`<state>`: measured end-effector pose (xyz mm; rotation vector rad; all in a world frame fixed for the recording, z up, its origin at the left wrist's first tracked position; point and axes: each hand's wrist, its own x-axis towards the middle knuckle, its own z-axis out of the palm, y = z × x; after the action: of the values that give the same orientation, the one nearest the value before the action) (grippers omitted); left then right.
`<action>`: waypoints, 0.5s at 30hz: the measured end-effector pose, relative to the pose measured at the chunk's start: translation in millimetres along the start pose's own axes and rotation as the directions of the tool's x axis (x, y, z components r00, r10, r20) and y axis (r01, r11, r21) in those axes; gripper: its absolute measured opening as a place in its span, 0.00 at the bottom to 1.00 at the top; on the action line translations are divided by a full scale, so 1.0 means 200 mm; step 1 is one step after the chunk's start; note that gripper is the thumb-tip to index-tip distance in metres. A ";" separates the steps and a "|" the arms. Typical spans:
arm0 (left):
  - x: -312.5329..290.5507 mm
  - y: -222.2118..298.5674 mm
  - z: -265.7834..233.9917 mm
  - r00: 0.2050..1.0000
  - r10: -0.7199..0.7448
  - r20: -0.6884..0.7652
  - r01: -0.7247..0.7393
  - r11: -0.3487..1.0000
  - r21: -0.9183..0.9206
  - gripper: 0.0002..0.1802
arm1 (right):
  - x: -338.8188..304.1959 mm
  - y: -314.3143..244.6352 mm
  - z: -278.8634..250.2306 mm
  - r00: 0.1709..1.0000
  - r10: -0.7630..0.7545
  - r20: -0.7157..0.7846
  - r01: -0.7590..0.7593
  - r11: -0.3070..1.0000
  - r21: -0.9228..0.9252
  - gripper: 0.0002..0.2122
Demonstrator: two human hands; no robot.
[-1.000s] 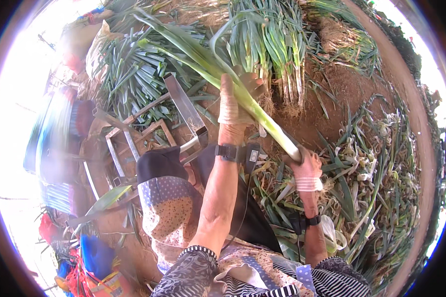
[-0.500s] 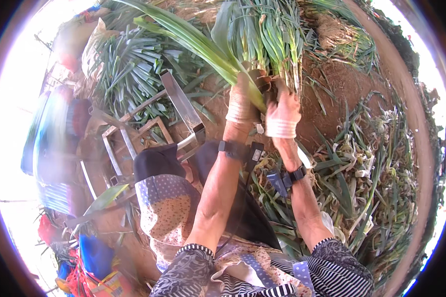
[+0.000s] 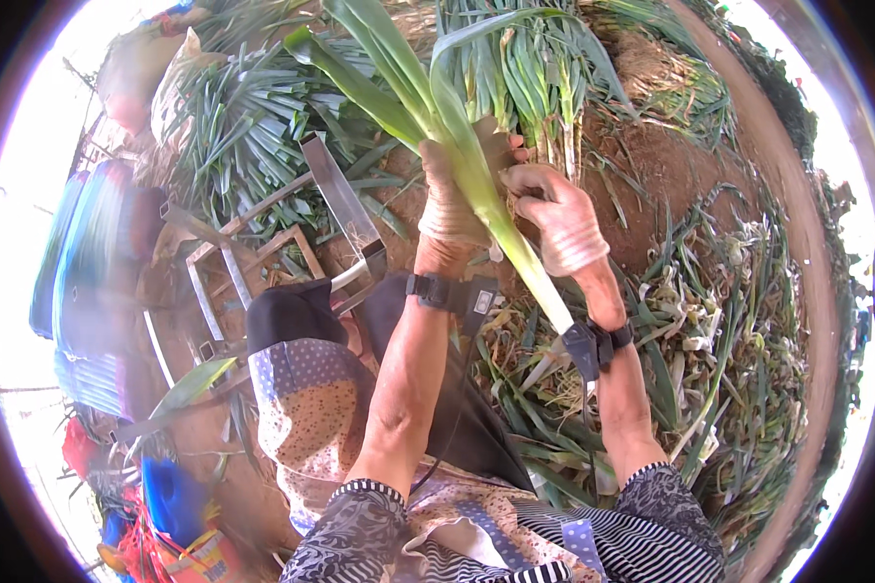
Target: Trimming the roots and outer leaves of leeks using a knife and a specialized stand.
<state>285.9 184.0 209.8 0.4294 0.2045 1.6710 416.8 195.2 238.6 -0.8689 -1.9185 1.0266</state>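
Left hand point(image 3: 449, 199) gripping leek point(image 3: 472, 173), right hand point(image 3: 566, 222) curled, hold unclear, yellow container point(image 3: 212, 558), contents unclear

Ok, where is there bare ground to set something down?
The widest patch is mostly bare brown soil, right of the right hand, between the leek bundles and the trimmings heap. A smaller one lies between the blue object and the patterned cloth. Crowded: that heap, plus the cut leaves and metal frame.

Leek point(image 3: 472, 173), pale stem, spreading green leaves, held aslant
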 end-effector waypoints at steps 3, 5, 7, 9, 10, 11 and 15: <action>0.01 -0.03 0.00 0.998 -0.041 0.050 0.041 0.999 -0.006 0.51 | 0.02 0.05 0.05 0.998 0.067 -0.001 -0.067 0.993 0.101 0.11; 0.02 -0.02 -0.01 0.999 -0.014 0.035 0.013 1.000 0.008 0.51 | -0.04 0.05 -0.04 0.957 -0.223 0.183 0.203 0.971 0.124 0.04; 0.01 0.00 -0.04 0.997 0.058 -0.055 -0.051 0.990 0.129 0.49 | -0.20 -0.09 -0.09 0.933 -0.086 0.349 -0.141 0.807 0.574 0.08; 0.03 -0.01 -0.04 0.997 0.061 -0.043 -0.055 0.991 0.120 0.49 | -0.34 -0.12 -0.16 0.924 -0.170 0.344 -0.196 0.562 0.804 0.10; 0.04 -0.01 -0.04 0.997 0.066 -0.028 -0.063 0.991 0.119 0.49 | -0.33 -0.13 -0.19 0.933 -0.244 0.264 -0.080 0.574 0.815 0.06; 0.04 -0.02 -0.04 0.998 0.066 -0.011 -0.064 0.991 0.119 0.49 | -0.31 -0.15 -0.18 0.935 -0.239 0.263 -0.081 0.578 0.812 0.06; 0.04 -0.05 -0.04 0.999 0.049 -0.013 -0.047 0.990 0.131 0.49 | -0.17 0.04 -0.14 1.000 0.013 -0.009 -0.007 0.888 0.459 0.18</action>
<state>290.6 193.9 200.6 0.5230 0.3191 1.7146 458.4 181.0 231.3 -0.6065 -1.5594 1.4036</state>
